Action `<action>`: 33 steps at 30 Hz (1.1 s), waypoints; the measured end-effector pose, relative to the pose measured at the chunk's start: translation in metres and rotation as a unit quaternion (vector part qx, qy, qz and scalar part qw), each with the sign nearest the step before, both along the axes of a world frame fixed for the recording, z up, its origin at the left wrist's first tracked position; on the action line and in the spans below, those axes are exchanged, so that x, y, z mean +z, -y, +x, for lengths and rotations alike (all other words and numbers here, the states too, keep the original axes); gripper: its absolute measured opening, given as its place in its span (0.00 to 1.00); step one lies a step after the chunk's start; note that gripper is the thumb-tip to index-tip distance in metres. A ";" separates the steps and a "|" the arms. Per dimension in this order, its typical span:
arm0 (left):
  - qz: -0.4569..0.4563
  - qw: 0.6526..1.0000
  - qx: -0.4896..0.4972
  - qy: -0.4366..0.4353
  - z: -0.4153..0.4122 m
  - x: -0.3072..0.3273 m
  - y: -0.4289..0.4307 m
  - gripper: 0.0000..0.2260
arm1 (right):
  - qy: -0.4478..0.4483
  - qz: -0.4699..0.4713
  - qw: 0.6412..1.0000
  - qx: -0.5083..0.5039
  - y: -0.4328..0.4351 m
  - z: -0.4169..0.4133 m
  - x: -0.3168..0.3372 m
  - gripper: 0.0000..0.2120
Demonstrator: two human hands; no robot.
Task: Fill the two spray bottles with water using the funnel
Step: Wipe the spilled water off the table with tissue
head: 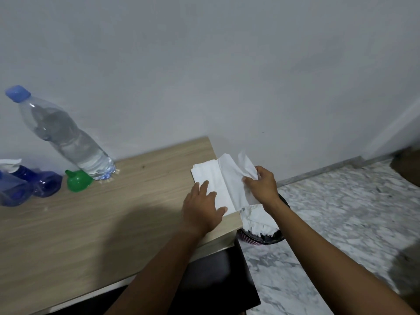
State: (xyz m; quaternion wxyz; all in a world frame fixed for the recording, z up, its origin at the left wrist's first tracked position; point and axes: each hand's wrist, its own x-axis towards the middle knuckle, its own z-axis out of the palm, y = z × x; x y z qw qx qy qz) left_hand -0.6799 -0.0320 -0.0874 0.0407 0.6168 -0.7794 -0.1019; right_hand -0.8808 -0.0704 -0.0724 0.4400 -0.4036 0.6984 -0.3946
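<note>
At worktop [113,212] right corner: left hand [202,208] flat, fingers straight, pinning tissue stack [211,176] so it won't slide; right hand [261,185] pinches one sheet [247,165] to peel it free, likely for drips. Spray bottles [45,184], funnel [78,180], water bottle [66,135] sit far left, untouched.
</note>
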 end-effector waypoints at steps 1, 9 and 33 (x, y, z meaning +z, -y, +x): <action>0.006 1.000 -0.002 -0.009 -0.002 0.001 0.000 0.28 | 0.012 0.006 1.000 -0.002 0.000 -0.001 0.000 0.02; 0.013 0.999 -0.024 -0.022 0.002 -0.005 0.000 0.24 | 0.021 0.043 0.999 -0.008 -0.001 -0.012 0.004 0.12; 0.007 0.990 0.090 -0.104 0.163 0.000 -0.060 0.24 | -0.067 -0.067 0.970 0.224 -0.034 0.159 0.020 0.10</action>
